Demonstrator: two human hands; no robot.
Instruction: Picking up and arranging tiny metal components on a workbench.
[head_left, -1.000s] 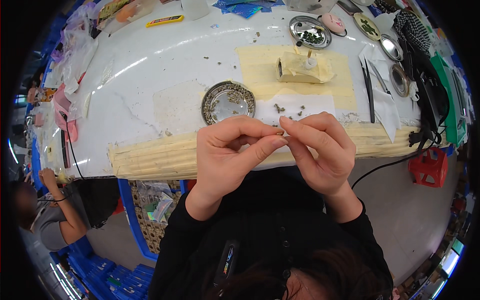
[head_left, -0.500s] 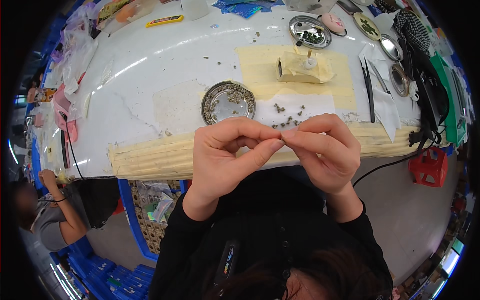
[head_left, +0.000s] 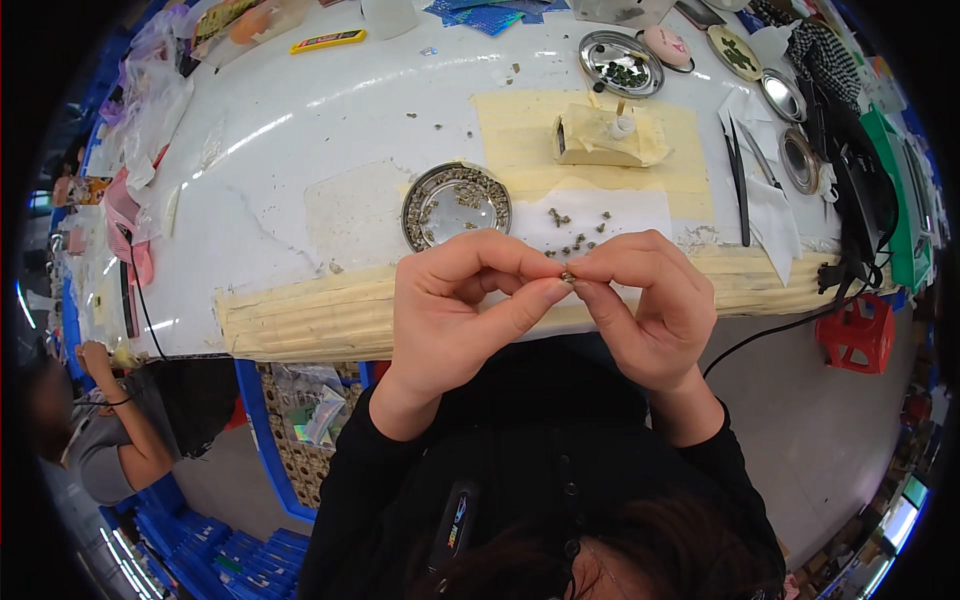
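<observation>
Fingertip to fingertip, my left hand (head_left: 465, 305) and my right hand (head_left: 640, 305) meet over the table's front edge. Between them they pinch a tiny brassy metal part (head_left: 567, 277), mostly covered by the fingers. Just beyond the hands, several similar small metal parts (head_left: 579, 240) lie scattered on a white paper sheet (head_left: 635, 208). A round steel dish (head_left: 408, 215) with many small metal pieces in it stands beyond my left hand. Farther back is a box-like block (head_left: 600, 150) wrapped in cream tape, with a small white container on top.
Black tweezers (head_left: 738, 190) and another slim tool (head_left: 760, 155) lie at the right on white paper. A steel dish of dark green pieces (head_left: 622, 73) stands at the back. A yellow cutter (head_left: 328, 42) lies far left. A person (head_left: 115, 425) sits at the left; a red stool (head_left: 857, 335) stands right.
My fingertips have shifted slightly, and the small metal part now shows between them. My right thumb has drawn down and a little apart from the index finger.
</observation>
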